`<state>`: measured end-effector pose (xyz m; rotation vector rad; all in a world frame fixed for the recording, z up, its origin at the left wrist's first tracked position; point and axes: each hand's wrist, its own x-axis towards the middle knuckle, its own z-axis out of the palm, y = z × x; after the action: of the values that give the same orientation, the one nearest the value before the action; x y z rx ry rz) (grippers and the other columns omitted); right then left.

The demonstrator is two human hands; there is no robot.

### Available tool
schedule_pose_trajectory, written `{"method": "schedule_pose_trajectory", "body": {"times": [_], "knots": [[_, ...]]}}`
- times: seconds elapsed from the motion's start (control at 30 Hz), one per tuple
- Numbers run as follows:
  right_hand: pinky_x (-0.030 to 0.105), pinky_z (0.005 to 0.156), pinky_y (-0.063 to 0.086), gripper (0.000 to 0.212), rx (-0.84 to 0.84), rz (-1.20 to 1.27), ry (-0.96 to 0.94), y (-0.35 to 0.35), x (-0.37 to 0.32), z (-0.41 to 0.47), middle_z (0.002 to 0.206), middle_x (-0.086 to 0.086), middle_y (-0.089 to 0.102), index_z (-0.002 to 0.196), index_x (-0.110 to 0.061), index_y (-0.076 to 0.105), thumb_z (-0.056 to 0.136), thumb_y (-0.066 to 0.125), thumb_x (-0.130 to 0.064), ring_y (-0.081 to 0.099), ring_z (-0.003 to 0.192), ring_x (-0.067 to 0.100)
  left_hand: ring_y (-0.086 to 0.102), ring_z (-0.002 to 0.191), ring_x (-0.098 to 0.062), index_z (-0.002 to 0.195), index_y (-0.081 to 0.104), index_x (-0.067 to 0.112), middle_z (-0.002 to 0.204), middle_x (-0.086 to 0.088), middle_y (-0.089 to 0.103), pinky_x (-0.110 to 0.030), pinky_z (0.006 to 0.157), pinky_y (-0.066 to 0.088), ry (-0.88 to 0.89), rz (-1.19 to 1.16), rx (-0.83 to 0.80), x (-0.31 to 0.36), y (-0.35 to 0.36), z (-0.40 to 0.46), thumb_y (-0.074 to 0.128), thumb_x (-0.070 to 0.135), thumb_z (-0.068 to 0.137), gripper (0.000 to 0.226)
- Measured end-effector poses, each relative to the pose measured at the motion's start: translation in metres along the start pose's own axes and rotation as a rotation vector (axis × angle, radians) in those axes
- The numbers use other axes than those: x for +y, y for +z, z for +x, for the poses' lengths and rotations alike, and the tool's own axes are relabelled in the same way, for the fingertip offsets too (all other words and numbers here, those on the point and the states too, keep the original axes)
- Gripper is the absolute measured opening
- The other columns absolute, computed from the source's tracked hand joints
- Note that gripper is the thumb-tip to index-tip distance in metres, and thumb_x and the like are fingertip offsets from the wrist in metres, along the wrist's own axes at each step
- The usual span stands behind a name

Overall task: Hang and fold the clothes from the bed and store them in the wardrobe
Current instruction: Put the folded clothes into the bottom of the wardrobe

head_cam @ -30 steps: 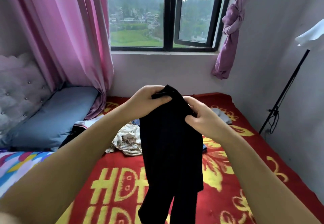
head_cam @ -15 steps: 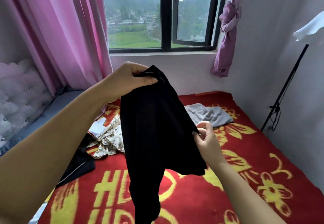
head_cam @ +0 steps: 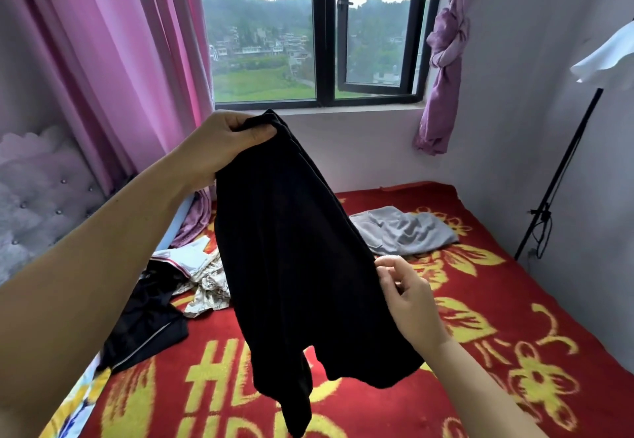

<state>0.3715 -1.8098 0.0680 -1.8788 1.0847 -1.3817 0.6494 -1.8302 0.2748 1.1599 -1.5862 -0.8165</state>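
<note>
left hand [head_cam: 226,140], upper centre of the frame: fingers and thumb curled tight over the bunched top edge of the black garment [head_cam: 295,266], holding it up. right hand [head_cam: 408,297], lower and right of centre: fingers curled at the garment's right-hand edge, apparently pinching it there, though the contact point is partly hidden by the cloth. the garment hangs in the air above the red blanket [head_cam: 497,317], clear of the bedding so far as can be seen. its long axis runs from the left grip down the frame, slanting slightly right, ending in two loose tails near the bottom centre. the whole length therefore lies below the left hand; the right hand stands about midway down that axis, nearer the free end. judgement: any fold or flattening turns on the right hand working along that edge while the left keeps the top. other items noted on the bed: a grey garment [head_cam: 404,231] right of centre, a pale crumpled piece [head_cam: 206,286] and dark clothing [head_cam: 147,321] at lower left. no wardrobe in view.
</note>
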Motion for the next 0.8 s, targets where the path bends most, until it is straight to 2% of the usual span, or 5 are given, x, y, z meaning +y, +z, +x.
{"method": "schedule_pose_trajectory", "body": {"times": [0.23, 0.4, 0.57, 0.7, 0.8], "knots": [[0.010, 0.061, 0.043, 0.004, -0.165, -0.142, -0.239, -0.009, -0.008, -0.003, 0.069, -0.019, 0.061, 0.089, -0.016, 0.066, 0.086, 0.068, -0.013, 0.060, 0.064, -0.002, 0.072, 0.075, -0.013, 0.082, 0.076, 0.023, 0.082, 0.001, 0.076, -0.024, 0.069, 0.059, -0.084, -0.028, 0.198, -0.016, -0.014, 0.006, 0.071, 0.031, 0.084, 0.010], [0.014, 0.076, 0.050, 0.037, -0.233, 0.013, 0.021, -0.017, -0.006, -0.009, 0.098, -0.026, 0.068, 0.106, -0.039, 0.061, 0.095, 0.056, -0.004, 0.065, 0.093, -0.003, 0.071, 0.068, -0.009, 0.072, 0.076, 0.022, 0.074, 0.004, 0.075, -0.020, 0.061, 0.057, -0.111, -0.134, 0.245, -0.026, -0.019, 0.001, 0.067, 0.023, 0.089, 0.019], [0.027, 0.054, 0.054, 0.047, -0.387, 0.091, 0.149, -0.035, -0.016, -0.003, 0.088, -0.002, 0.073, 0.128, -0.050, 0.047, 0.094, 0.063, -0.020, 0.070, 0.068, 0.020, 0.071, 0.065, -0.006, 0.066, 0.078, 0.027, 0.071, 0.006, 0.074, -0.018, 0.058, 0.056, -0.116, -0.136, 0.263, -0.029, -0.039, -0.002, 0.066, 0.022, 0.090, 0.027], [0.013, 0.058, 0.048, 0.013, -0.681, -0.173, 0.306, -0.053, -0.008, 0.026, 0.076, -0.008, 0.072, 0.083, -0.031, 0.071, 0.090, 0.067, -0.021, 0.068, 0.069, 0.004, 0.071, 0.066, -0.006, 0.070, 0.079, 0.029, 0.073, 0.006, 0.075, -0.017, 0.057, 0.055, -0.113, -0.116, 0.276, -0.039, -0.056, 0.005, 0.068, 0.022, 0.089, 0.023], [0.015, 0.051, 0.041, 0.023, -0.590, -0.455, 0.355, -0.058, 0.021, 0.058, 0.065, -0.009, 0.065, 0.070, -0.024, 0.063, 0.092, 0.063, -0.021, 0.059, 0.055, 0.001, 0.071, 0.068, -0.007, 0.076, 0.079, 0.029, 0.077, 0.005, 0.075, -0.017, 0.058, 0.056, -0.153, 0.020, 0.233, -0.055, -0.061, 0.016, 0.071, 0.025, 0.086, 0.013]]}}
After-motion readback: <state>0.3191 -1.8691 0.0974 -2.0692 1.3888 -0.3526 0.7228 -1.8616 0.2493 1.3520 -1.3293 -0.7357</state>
